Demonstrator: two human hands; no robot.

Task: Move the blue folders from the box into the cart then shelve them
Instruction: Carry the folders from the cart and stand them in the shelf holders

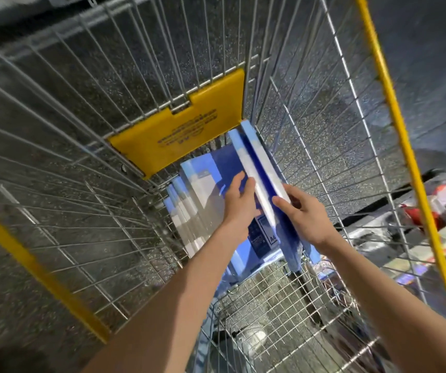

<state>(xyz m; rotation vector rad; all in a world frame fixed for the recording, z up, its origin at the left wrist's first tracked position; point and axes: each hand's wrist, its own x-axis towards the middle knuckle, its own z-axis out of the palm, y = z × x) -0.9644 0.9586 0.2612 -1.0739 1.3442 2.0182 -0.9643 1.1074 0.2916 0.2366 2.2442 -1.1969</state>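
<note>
Hands: left hand [239,201] flat on stack [203,195]; right hand [301,211] probably clamped on upright blue folders [261,168], view blurred.
Risk: folders tip or slide along cart [305,289] floor.

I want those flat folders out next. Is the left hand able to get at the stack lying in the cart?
Probably yes. The left hand already rests on the flat stack, nothing covers it, and the upright folders stand to its right, by the right hand.
</note>
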